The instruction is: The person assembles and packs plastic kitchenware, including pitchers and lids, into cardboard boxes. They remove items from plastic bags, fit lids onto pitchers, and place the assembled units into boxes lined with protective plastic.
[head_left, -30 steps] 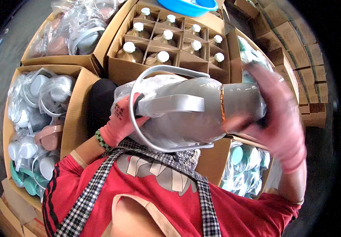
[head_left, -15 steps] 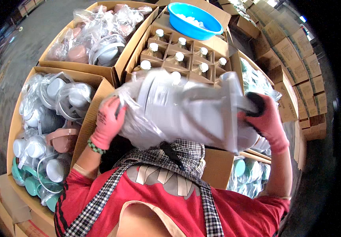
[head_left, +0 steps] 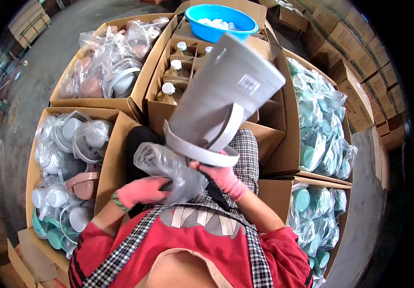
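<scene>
Right-hand grip (head_left: 223,181) is closed around the lower end of a grey flask (head_left: 211,96), just under its pale carrying ring (head_left: 202,155); the flask leans across the centre of the frame, base toward the upper right; left-hand grip (head_left: 142,193), slightly blurred, clutches a crumpled clear bag (head_left: 168,165) left of it; behind, at upper centre, white-capped bottles (head_left: 175,65) stand in a divided carton (head_left: 266,144), a blue basin (head_left: 202,31) above.

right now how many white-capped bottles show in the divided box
4 white-capped bottles: three along the left column of the divided box, one at the back of the next column. The grey jug may hide more.
</scene>
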A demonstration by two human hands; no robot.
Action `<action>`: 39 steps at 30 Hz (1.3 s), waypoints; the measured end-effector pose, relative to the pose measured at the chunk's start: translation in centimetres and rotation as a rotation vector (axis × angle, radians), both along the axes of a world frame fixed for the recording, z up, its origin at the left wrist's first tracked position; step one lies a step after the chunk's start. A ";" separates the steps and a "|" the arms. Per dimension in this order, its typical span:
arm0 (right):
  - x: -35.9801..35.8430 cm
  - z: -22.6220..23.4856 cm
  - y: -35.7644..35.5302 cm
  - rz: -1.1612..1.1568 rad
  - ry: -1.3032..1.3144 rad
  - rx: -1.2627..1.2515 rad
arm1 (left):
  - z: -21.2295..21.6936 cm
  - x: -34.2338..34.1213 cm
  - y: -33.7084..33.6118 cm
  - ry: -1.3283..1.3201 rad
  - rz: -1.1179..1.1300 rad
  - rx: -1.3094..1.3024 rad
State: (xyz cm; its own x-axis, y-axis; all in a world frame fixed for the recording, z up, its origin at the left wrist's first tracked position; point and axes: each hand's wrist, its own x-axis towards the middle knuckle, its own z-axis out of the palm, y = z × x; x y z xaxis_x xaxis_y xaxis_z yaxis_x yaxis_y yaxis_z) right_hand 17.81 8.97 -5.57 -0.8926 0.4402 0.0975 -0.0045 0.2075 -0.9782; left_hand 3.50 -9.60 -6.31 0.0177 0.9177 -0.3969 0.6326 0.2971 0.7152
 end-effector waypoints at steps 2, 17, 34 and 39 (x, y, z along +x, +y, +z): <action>0.7 -3.2 -0.5 0.051 0.116 -0.381 | 3.0 -1.3 -0.9 0.103 0.290 0.178; 3.9 -3.9 0.2 0.468 -0.408 0.290 | 5.3 -2.5 2.1 -0.156 0.013 0.055; -12.2 0.3 6.2 -0.343 0.428 0.452 | 3.5 -10.7 9.8 -0.521 0.854 0.913; -13.1 -2.1 12.5 -0.407 -0.074 -0.134 | 7.1 -2.7 10.1 0.470 0.280 0.918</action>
State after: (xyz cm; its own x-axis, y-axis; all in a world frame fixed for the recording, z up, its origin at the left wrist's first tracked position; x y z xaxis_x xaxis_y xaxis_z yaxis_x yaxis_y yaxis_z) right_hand 4.73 21.42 -7.65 -0.6457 0.7624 -0.0421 0.1225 0.0489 -0.9913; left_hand 0.78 0.46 0.75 -0.2148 0.8163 0.5362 0.8959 -0.0540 0.4410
